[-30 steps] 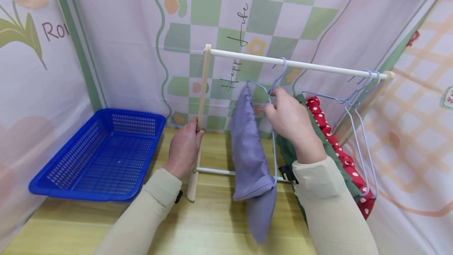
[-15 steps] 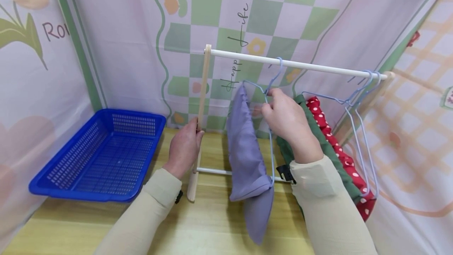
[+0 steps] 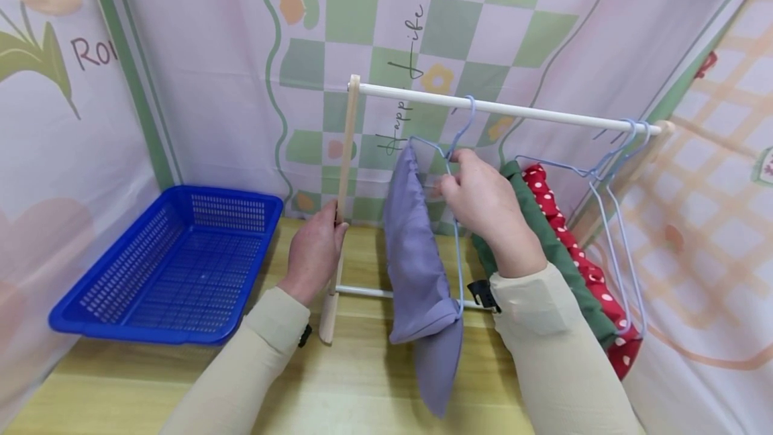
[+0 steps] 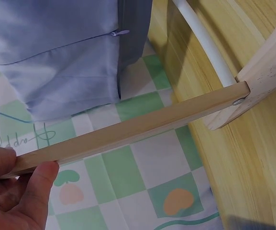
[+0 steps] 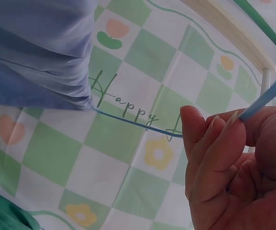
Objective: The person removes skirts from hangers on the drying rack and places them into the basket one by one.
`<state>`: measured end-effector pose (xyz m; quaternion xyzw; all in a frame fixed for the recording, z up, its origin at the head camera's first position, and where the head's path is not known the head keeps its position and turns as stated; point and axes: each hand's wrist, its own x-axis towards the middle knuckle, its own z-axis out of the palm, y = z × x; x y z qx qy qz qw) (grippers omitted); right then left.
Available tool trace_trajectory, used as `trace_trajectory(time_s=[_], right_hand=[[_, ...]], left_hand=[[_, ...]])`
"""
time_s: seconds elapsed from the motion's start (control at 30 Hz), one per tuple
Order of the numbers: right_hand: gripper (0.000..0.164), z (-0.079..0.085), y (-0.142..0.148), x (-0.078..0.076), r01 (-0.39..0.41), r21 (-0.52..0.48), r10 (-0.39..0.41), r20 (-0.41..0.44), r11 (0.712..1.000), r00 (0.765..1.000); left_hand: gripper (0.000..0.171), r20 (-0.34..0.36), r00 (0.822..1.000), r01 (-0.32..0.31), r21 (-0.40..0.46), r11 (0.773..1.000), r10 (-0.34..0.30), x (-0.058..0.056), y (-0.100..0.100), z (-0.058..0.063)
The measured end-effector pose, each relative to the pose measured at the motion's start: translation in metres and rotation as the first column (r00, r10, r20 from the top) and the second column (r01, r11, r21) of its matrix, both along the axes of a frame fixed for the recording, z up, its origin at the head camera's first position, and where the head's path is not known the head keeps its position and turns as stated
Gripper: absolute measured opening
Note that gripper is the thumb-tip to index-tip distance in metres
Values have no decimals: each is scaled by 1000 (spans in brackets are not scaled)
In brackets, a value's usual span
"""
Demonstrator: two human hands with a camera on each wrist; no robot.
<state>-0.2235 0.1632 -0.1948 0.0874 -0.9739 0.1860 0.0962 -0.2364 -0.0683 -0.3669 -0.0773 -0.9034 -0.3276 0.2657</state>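
Observation:
My left hand [image 3: 314,252] grips the left wooden post [image 3: 347,153] of a small clothes rack, thumb and fingers on either side of it in the left wrist view. With my right hand [image 3: 486,203] I pinch a light blue wire hanger [image 3: 458,240] just below its hook, which loops over the white top rail [image 3: 417,96]. A purple-grey cloth piece [image 3: 417,247] hangs from this hanger; a zipper pull [image 4: 120,32] shows on it in the left wrist view. In the right wrist view the hanger's thin wire [image 5: 133,121] runs from the cloth's corner to my fingertips.
Two more blue hangers [image 3: 610,240] hang at the rail's right end, with a green cloth [image 3: 543,247] and a red polka-dot cloth [image 3: 552,210]. A blue plastic basket [image 3: 253,267] stands at the left on the wooden table [image 3: 356,388]. Printed fabric walls close in the back and sides.
My right hand has slid the hanger and its purple-grey cloth left along the rail, a little at a time. The left hand stays on the post.

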Motion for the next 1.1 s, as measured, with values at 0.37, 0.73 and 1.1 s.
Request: trace_trajectory(time_s=[0.37, 0.73, 1.1], right_hand=[[54, 1, -5, 0, -22, -1, 22, 7, 1000, 1000], [52, -2, -8, -2, -28, -38, 28, 5, 999, 1000], [47, -2, -13, -2, -34, -48, 34, -7, 998, 999]], left_hand=[[42, -10, 1000, 3, 0, 1000, -3, 0, 0, 0], [42, -21, 1000, 3, 3, 1000, -3, -1, 1, -1], [41, -39, 999, 10, 16, 1000, -9, -1, 0, -1]])
